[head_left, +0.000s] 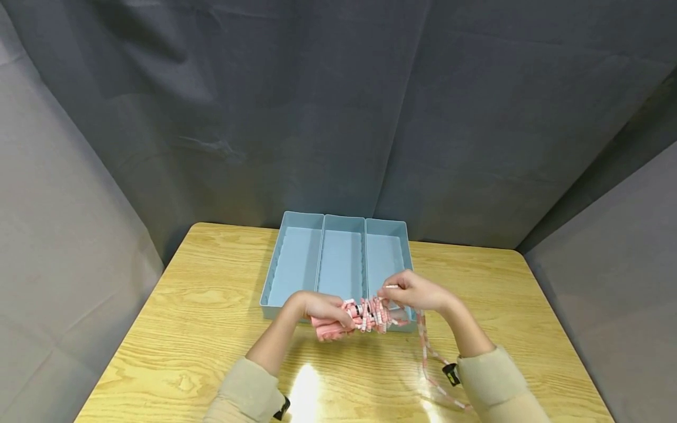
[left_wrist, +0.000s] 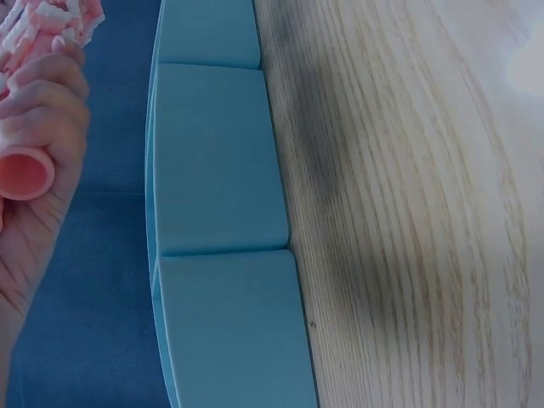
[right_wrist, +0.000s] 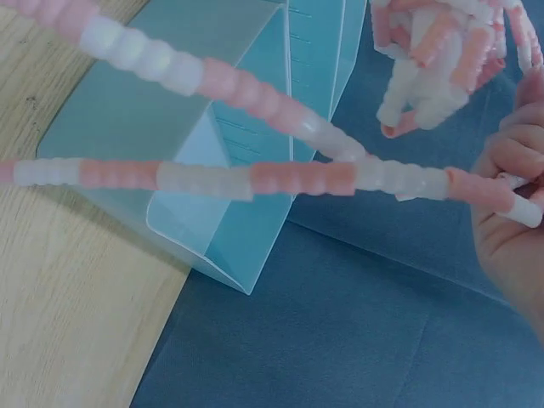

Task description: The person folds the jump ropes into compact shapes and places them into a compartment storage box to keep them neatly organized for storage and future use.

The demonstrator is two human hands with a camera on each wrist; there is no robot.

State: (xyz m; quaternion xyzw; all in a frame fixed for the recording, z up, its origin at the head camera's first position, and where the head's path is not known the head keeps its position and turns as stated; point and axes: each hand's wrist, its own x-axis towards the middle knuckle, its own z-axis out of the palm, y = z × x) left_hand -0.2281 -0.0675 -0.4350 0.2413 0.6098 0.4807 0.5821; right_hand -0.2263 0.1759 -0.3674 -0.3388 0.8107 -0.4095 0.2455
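Note:
A pink-and-white beaded jump rope (head_left: 372, 316) is held over the front edge of the tray, much of its length wrapped around its handles. My left hand (head_left: 319, 306) grips the pink handles (head_left: 329, 332); the open end of one handle (left_wrist: 24, 174) shows below the fingers in the left wrist view. Just right of the wrapped bundle (right_wrist: 438, 64), my right hand (head_left: 415, 291) pinches a part of the rope. Two loose beaded strands (right_wrist: 302, 178) run from that hand, hanging toward the table beside the right wrist in the head view.
A light blue tray (head_left: 341, 258) with three long compartments stands behind and below the hands. It sits on a wood-grain table (head_left: 211, 282). Dark grey cloth (head_left: 317, 117) hangs behind the table, and lighter panels (head_left: 63, 235) flank it.

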